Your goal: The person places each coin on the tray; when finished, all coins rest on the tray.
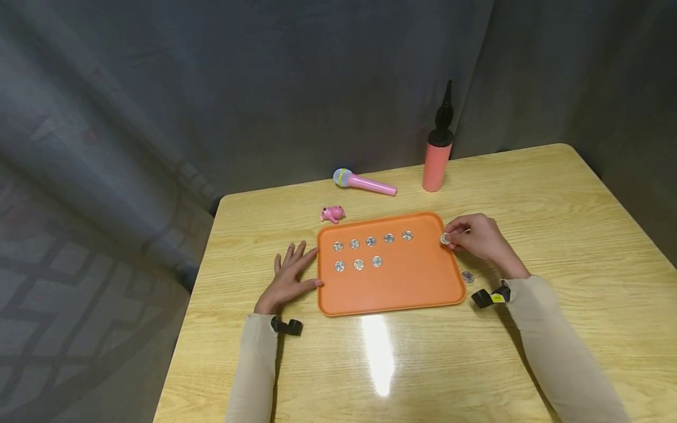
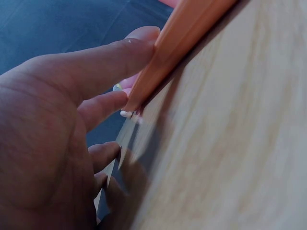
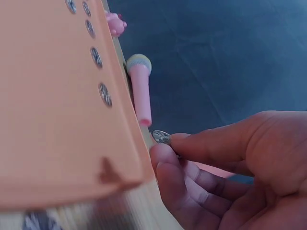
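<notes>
My right hand (image 1: 480, 238) is over the right rim of an orange tray (image 1: 391, 291), pinching a round silver coin (image 3: 161, 137) between thumb and index finger. Two rows of similar coins lie flat inside the tray, including a coin (image 1: 407, 235) at the right end of the far row and a coin (image 1: 376, 261) ending the nearer row. On the table just outside the tray's right edge lies another coin (image 1: 468, 277), below the right hand. My left hand (image 1: 288, 279) rests at the tray's left edge, fingers spread, with thumb and index fingertips touching the rim.
Beyond the tray are a small pink toy animal (image 1: 333, 214) and a pink toy microphone (image 1: 370, 184). A coral hand pump (image 1: 436, 164) with a black top stands upright at the back right. Dark curtains (image 1: 338, 88) hang behind the wooden table (image 1: 433, 364).
</notes>
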### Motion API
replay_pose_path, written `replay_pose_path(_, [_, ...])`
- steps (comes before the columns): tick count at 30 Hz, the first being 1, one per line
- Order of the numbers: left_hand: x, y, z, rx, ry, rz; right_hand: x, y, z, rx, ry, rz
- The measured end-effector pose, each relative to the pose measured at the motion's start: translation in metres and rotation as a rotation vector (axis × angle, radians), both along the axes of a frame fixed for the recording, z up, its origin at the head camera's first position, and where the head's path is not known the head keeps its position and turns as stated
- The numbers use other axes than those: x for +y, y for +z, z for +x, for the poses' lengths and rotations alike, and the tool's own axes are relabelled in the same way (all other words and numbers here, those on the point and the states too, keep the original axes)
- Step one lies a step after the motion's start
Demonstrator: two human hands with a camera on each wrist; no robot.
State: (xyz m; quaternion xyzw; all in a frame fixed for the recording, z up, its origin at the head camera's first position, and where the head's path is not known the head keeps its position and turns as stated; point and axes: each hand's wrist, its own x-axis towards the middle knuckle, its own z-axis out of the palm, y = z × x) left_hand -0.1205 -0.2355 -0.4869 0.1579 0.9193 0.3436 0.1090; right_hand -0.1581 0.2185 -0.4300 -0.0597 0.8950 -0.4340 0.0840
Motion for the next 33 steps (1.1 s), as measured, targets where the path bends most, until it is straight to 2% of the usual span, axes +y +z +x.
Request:
replay_pose_path(9, [0.001, 0.0, 0.0, 0.012, -0.012, 0.004, -0.032, -0.008, -0.01, -0.031, 0.077, -0.048])
replay_pose_path(17, [0.001, 0.0, -0.001, 0.014, -0.012, 0.0, -0.056, -0.018, -0.017, -0.118, 0.123, -0.125])
replay_pose_path(28, [0.0, -0.002, 0.0, 0.009, -0.001, -0.012, -0.088, -0.025, -0.016, -0.142, 0.183, -0.079])
replay_pose_path(33, [0.0, -0.002, 0.0, 0.003, 0.001, -0.004, -0.096, -0.025, -0.013, -0.097, 0.218, -0.004])
